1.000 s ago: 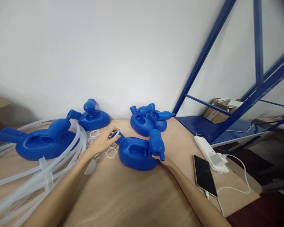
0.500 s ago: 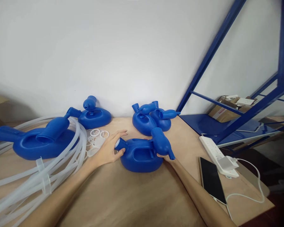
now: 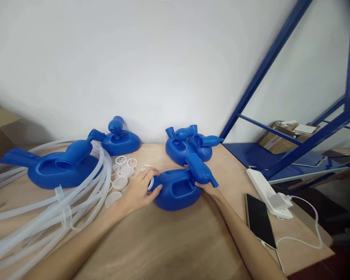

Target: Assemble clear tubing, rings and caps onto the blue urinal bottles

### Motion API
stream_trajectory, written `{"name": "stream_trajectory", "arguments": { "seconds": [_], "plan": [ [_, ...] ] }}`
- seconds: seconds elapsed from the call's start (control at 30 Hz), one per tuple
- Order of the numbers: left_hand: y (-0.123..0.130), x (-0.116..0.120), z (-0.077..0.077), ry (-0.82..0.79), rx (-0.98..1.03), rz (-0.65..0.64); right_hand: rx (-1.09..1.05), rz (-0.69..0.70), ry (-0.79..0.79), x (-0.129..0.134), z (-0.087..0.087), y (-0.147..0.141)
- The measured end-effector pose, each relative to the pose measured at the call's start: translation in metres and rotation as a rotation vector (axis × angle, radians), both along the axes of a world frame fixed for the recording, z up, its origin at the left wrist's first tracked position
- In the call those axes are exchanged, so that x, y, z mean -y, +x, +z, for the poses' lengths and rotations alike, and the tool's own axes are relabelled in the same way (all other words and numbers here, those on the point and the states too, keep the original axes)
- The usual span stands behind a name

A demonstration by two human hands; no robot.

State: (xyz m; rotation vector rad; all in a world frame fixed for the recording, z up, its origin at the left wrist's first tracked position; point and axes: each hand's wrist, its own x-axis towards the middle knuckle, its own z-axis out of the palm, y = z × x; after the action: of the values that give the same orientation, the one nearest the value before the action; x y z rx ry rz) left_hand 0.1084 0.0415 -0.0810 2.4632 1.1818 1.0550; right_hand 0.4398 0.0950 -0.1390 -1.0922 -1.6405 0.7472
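A blue plastic urinal bottle stands on the table before me, its neck pointing left. My left hand is closed around the mouth of that neck, thumb in front and fingers over the top. A white cap or ring shows at the mouth, partly under the fingers. At the other end, my right hand grips the bottle's right side, its fingers mostly hidden behind it. A blue funnel-shaped piece rests tilted on the bottle's right end. White rings and translucent discs lie left of the bottle.
Coiled clear tubing covers the left side, around another blue bottle. More blue bottles stand by the wall. On the right lie a phone and a white power strip with a cable. A blue metal rack rises beyond.
My left hand is turned further over the bottle's mouth, fingers more curled. The bottle has tilted slightly and shifted a little right in view. More of the translucent discs shows beside my left hand.
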Motion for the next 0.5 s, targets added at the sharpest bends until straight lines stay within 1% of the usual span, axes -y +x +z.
{"name": "stream_trajectory", "arguments": {
  "seconds": [0.07,0.13,0.2,0.27,0.3,0.37,0.43,0.5],
  "plan": [
    [0.005,0.003,0.003,-0.042,-0.021,0.069,-0.021,0.053,-0.057,0.009,0.012,-0.004],
    [0.009,0.006,0.009,-0.098,-0.063,0.108,-0.054,0.073,-0.089,0.019,0.022,-0.009],
    [0.01,0.008,0.017,-0.162,-0.114,0.128,-0.07,0.021,-0.049,0.029,0.028,-0.014],
    [0.006,0.008,0.027,-0.237,-0.17,0.128,-0.054,-0.071,0.034,0.035,0.03,-0.017],
    [0.002,0.006,0.032,-0.277,-0.198,0.111,-0.053,-0.099,0.061,0.037,0.031,-0.018],
    [-0.012,0.0,0.04,-0.373,-0.242,0.077,-0.079,-0.087,0.064,0.04,0.031,-0.018],
    [-0.031,-0.011,0.045,-0.475,-0.273,0.088,-0.12,-0.032,0.017,0.045,0.033,-0.018],
    [-0.054,-0.022,0.048,-0.513,-0.292,0.103,-0.137,-0.008,-0.035,0.05,0.036,-0.02]
  ]
}}
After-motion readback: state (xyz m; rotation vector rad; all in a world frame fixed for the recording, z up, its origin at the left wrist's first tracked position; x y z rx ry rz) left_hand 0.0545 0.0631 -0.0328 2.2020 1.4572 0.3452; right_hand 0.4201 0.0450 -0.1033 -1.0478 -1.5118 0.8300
